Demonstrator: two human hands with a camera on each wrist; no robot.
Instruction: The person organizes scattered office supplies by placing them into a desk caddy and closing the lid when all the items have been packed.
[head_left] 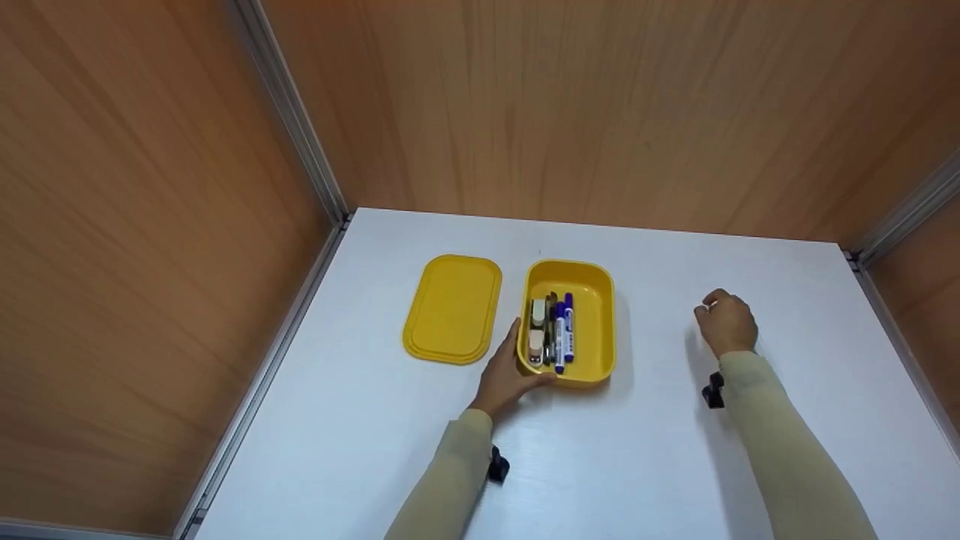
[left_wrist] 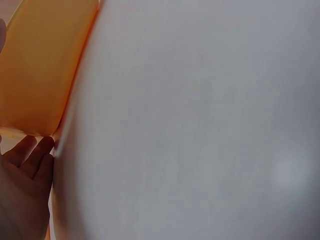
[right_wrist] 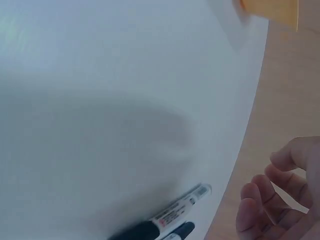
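Yellow box, lid off, sits mid-tabletop toward back edge; holds markers and erasers. Left hand cups box's near-left corner, thumb up along left wall, fingers on near wall. Yellow lid lies flat just left of box. Right hand well apart toward right edge, fingers loosely curled over white tabletop; markers under it per wrist view, grip unclear.

In front of me a yellow lid lies flat on the white table, left of centre and nearer the far edge, with wood-grain wall panels and grey metal corner rails boxing the table in.
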